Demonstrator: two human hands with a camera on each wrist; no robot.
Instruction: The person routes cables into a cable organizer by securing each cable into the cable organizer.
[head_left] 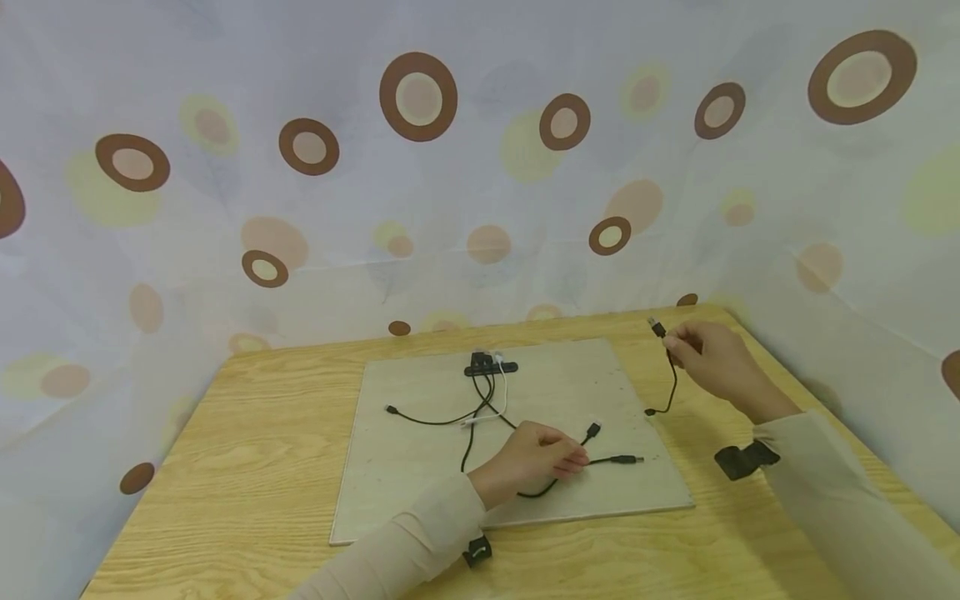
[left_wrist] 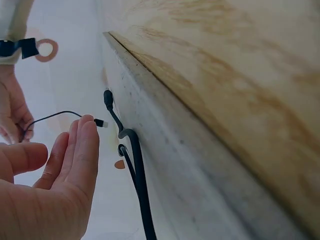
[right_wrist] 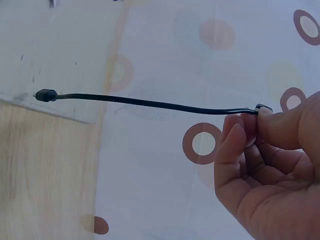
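My right hand (head_left: 716, 360) pinches a short black USB cable (right_wrist: 150, 103) near one plug, between thumb and fingertips. That plug points up in the head view, and the cable's other end hangs down beside the board's right edge. Low over the board, my left hand (head_left: 536, 458) has its fingers extended, as the left wrist view shows, with nothing gripped. Next to its fingertips lie a black cable with a barrel plug (head_left: 624, 459) and a black cable's connector (head_left: 593, 430). The left hand hides part of these cables.
A pale board (head_left: 412, 492) lies on the wood-grain table (head_left: 225, 467). Near its back edge is a black cable holder (head_left: 512, 367) with several cables, one a white cable (head_left: 505, 392). A black connector (head_left: 392, 409) lies at left. Patterned cloth (head_left: 450, 183) surrounds the table.
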